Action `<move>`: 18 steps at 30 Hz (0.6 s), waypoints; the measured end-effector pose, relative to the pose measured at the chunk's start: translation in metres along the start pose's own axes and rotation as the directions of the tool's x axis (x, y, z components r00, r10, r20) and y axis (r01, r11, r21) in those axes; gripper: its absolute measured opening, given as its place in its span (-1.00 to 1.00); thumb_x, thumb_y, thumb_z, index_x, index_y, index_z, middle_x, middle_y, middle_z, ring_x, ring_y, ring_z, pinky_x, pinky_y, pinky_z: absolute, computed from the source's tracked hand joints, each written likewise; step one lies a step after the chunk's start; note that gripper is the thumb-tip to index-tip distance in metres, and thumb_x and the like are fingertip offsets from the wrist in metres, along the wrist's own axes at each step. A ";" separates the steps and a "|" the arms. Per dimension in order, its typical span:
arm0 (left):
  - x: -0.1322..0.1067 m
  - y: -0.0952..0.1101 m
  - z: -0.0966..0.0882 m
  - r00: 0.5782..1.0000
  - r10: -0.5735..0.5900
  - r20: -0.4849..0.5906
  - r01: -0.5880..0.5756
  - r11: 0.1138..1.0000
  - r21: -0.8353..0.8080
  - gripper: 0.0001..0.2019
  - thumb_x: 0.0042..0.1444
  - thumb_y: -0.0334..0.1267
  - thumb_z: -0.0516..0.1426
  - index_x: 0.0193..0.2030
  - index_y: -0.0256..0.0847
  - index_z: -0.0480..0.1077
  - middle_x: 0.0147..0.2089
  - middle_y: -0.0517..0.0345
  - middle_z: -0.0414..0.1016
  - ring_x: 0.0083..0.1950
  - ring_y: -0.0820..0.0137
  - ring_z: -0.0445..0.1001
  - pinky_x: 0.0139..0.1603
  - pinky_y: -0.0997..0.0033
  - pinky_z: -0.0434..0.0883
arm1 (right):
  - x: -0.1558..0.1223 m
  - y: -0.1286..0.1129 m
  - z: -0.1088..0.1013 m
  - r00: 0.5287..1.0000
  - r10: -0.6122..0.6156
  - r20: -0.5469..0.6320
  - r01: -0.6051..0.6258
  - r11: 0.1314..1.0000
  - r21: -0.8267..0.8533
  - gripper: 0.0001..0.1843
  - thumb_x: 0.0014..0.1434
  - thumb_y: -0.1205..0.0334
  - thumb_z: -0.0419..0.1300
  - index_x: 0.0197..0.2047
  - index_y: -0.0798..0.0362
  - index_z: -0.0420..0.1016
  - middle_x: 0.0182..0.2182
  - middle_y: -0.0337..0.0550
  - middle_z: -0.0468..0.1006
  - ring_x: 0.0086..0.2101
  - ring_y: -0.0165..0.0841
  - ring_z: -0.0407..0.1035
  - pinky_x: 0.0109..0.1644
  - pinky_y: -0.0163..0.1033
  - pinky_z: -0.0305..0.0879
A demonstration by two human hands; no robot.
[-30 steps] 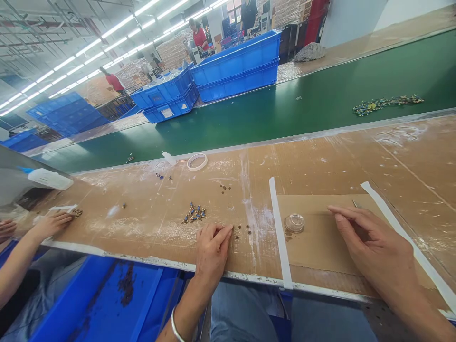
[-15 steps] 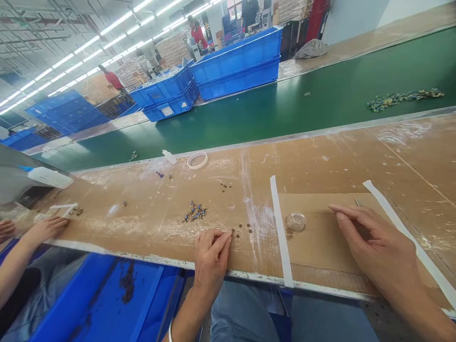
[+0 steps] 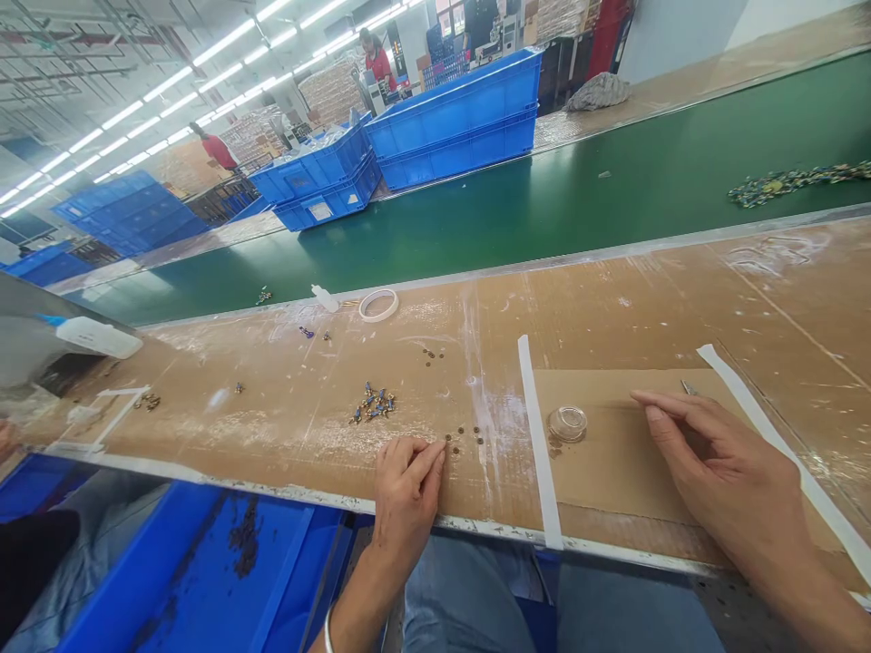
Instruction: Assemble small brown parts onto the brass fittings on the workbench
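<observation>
Two bare hands: a left hand (image 3: 406,485) and a right hand (image 3: 738,485). Taking the left hand as the clock's centre, five small dark discs (image 3: 479,442) lie at 2 o'clock and four farther discs (image 3: 441,355) at 12. One clear dish (image 3: 567,423) stands towards 3. There is one tape roll (image 3: 379,316) between 11 and 12, one small bottle (image 3: 325,298) at 11 and one large bottle (image 3: 101,337) at 10. Four blue crates (image 3: 453,150), in two stacks, stand at 11 and 12. The blue-and-gold parts (image 3: 376,405) at 11 overlap too much to count.

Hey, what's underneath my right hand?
Below your right hand lies a flat brown cardboard sheet; a thin, silvery pointed object shows just beyond the hand. Whatever the palm and fingers cover, including any more of that object, can't be seen.
</observation>
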State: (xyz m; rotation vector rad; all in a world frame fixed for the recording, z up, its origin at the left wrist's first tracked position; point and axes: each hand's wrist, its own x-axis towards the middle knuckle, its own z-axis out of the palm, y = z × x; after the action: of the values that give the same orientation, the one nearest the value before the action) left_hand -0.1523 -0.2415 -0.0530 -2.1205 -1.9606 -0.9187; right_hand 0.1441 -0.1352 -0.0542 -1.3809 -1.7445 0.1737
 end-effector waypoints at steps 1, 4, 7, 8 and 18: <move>0.000 0.000 0.000 1.000 -0.002 -0.003 0.002 1.000 -0.002 -0.80 0.24 -0.42 0.13 -0.07 -0.17 0.53 -0.30 0.12 0.46 -0.24 0.36 0.38 -0.15 0.30 0.30 | 0.000 0.000 0.000 1.000 -0.002 -0.004 0.002 1.000 -0.004 -0.72 0.27 0.04 0.05 -0.17 -0.08 0.55 -0.23 -0.27 0.62 -0.20 -0.37 0.52 -0.15 -0.27 0.39; 0.000 0.000 0.001 1.000 0.002 0.002 -0.002 1.000 0.000 -0.81 0.25 -0.39 0.13 -0.07 -0.15 0.54 -0.31 0.14 0.46 -0.26 0.37 0.39 -0.16 0.30 0.29 | 0.000 0.001 0.002 1.000 -0.015 -0.008 0.015 1.000 -0.014 -0.71 0.28 0.04 0.04 -0.17 -0.08 0.56 -0.24 -0.26 0.63 -0.20 -0.37 0.52 -0.18 -0.29 0.39; 0.001 0.000 0.001 1.000 0.007 0.012 -0.007 1.000 0.005 -0.81 0.26 -0.36 0.13 -0.06 -0.13 0.54 -0.32 0.14 0.47 -0.26 0.37 0.40 -0.15 0.30 0.30 | 0.000 0.001 0.002 1.000 -0.014 -0.002 0.014 1.000 -0.006 -0.71 0.27 0.04 0.04 -0.16 -0.07 0.56 -0.23 -0.25 0.63 -0.20 -0.38 0.52 -0.18 -0.29 0.39; 0.001 0.000 0.001 1.000 0.006 0.016 -0.006 1.000 0.006 -0.80 0.27 -0.35 0.12 -0.05 -0.13 0.54 -0.32 0.14 0.47 -0.26 0.37 0.41 -0.15 0.29 0.30 | 0.000 0.001 0.001 1.000 -0.012 -0.003 0.012 1.000 -0.005 -0.71 0.27 0.04 0.05 -0.16 -0.07 0.56 -0.23 -0.25 0.63 -0.21 -0.37 0.52 -0.18 -0.29 0.39; -0.007 -0.013 -0.010 0.995 -0.071 -0.067 0.067 0.995 -0.068 -0.80 0.26 -0.37 0.13 -0.05 -0.13 0.53 -0.25 0.12 0.53 -0.19 0.36 0.46 -0.11 0.31 0.39 | 0.001 -0.006 -0.004 1.000 0.029 -0.009 -0.029 1.000 0.003 -0.68 0.25 -0.02 0.03 -0.17 -0.09 0.55 -0.22 -0.26 0.63 -0.18 -0.32 0.53 -0.09 -0.22 0.40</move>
State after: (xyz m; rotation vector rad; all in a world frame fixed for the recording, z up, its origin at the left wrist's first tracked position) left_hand -0.1681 -0.2505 -0.0525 -2.0363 -2.0081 -1.0683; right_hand 0.1430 -0.1384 -0.0478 -1.4038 -1.7164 0.1853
